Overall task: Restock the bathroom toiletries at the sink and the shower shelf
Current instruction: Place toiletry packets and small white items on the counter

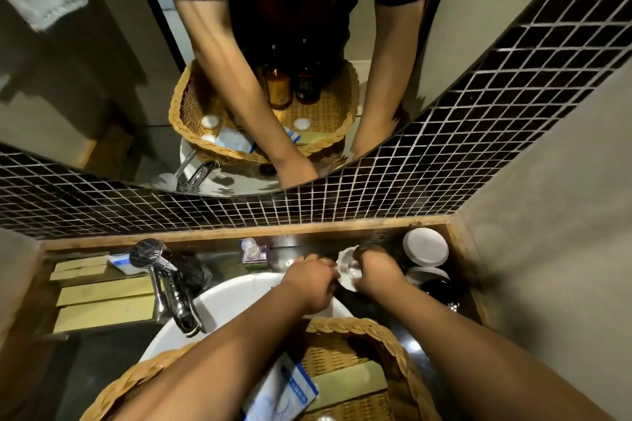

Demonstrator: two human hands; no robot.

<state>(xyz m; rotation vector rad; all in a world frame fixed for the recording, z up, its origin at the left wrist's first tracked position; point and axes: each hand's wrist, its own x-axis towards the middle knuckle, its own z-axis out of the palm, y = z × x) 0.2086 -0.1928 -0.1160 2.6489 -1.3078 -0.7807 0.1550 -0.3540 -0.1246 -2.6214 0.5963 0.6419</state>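
Wicker, the tan woven basket (342, 325) held a blue-white packet (284, 390) not yet placed; I judged restocking early. My right hand (379, 272) gripped a clear glass tumbler (349, 268). My left hand (309, 280) was curled, and I couldn't tell what it held.

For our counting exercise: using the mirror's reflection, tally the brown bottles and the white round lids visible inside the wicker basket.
Brown bottles: 2
White round lids: 3
Total: 5
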